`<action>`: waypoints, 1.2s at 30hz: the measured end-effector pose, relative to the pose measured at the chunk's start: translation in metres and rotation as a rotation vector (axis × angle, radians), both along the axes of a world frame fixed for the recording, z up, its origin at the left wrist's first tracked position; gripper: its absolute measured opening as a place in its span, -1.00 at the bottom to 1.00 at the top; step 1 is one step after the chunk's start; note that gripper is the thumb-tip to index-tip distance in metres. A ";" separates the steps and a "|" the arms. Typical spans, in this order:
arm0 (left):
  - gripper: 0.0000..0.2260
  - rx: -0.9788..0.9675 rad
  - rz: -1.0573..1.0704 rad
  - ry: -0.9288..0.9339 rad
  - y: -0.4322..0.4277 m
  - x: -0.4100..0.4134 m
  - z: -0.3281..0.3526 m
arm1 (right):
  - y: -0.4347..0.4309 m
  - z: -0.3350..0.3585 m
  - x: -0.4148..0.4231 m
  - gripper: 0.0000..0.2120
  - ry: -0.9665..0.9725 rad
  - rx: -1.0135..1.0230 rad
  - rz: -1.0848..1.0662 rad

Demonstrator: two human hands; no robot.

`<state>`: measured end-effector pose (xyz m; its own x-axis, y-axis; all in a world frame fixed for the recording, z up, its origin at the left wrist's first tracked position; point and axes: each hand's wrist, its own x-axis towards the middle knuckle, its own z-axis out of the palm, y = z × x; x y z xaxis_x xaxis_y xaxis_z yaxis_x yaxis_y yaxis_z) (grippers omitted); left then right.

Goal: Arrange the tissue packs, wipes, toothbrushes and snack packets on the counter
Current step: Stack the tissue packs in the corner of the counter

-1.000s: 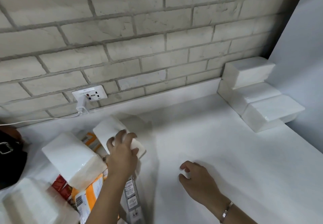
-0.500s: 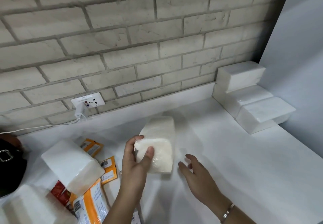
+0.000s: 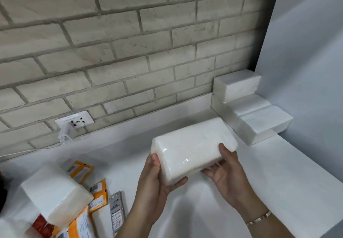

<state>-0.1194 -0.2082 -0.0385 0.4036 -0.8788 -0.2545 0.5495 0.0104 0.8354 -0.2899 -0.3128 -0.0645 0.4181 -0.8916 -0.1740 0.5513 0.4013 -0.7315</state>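
Far left of the held pack (image 3: 193,150), a glossy white block of tissues in clear film, another white plastic-wrapped tissue pack (image 3: 55,198) lies tilted over a scatter of orange-and-white snack packets (image 3: 98,195). A red packet (image 3: 41,226) shows under its near corner. Between that scatter and the held pack, a flat grey carded toothbrush packet (image 3: 116,211) lies on the white counter (image 3: 287,191). Up and to the left of the held pack, a white wall socket (image 3: 74,121) sits in the pale brick wall (image 3: 130,43), with a white charger (image 3: 65,135) plugged into it.

The left hand (image 3: 156,182) grips the near end of the held pack, thumb up its left side and fingers curled under the bottom edge. The held pack is up off the counter between both hands, its far end pointing toward the corner. The right hand (image 3: 226,174) clasps its right side, thumb on top and fingers spread beneath. A thin gold bracelet (image 3: 259,219) circles that wrist.

Beyond and to the right of the held pack, three more white tissue packs (image 3: 263,124) sit stepped in the corner, the highest one against the brick wall.
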 end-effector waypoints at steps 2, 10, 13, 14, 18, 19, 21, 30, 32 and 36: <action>-0.67 0.050 0.051 -0.092 -0.016 -0.012 -0.005 | -0.013 0.000 -0.012 -0.41 0.045 -0.014 -0.028; -0.57 0.132 0.164 -0.072 -0.078 -0.076 -0.022 | -0.075 -0.003 -0.051 -0.53 0.328 -0.112 -0.192; -0.59 0.123 0.113 -0.114 -0.107 -0.094 -0.023 | -0.105 0.000 -0.063 -0.59 0.505 -0.251 -0.197; -0.64 0.114 0.111 -0.104 -0.118 -0.098 -0.025 | -0.117 0.001 -0.066 -0.55 0.608 -0.315 -0.217; -0.68 0.101 0.053 -0.101 -0.165 -0.112 -0.032 | -0.176 -0.004 -0.085 -0.48 1.023 -0.487 -0.315; -0.67 0.099 0.032 -0.111 -0.175 -0.115 -0.033 | -0.188 -0.004 -0.088 -0.51 1.048 -0.541 -0.331; -0.65 0.100 -0.006 -0.145 -0.197 -0.120 -0.035 | -0.209 -0.001 -0.094 -0.58 1.076 -0.628 -0.396; -0.20 0.164 -0.252 -0.459 -0.297 -0.135 -0.046 | -0.287 -0.031 -0.119 -0.43 1.122 -0.656 -0.477; -0.25 0.163 -0.293 -0.506 -0.317 -0.137 -0.044 | -0.301 -0.035 -0.120 -0.47 1.189 -0.704 -0.486; -0.25 0.216 -0.359 -0.607 -0.352 -0.143 -0.046 | -0.329 -0.039 -0.117 -0.55 1.416 -0.854 -0.601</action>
<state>-0.2625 -0.5599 -0.0848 0.2254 -0.9389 -0.2601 -0.0718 -0.2823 0.9566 -0.4073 -0.6415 -0.1033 -0.0192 -0.8789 0.4767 -0.7232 -0.3170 -0.6136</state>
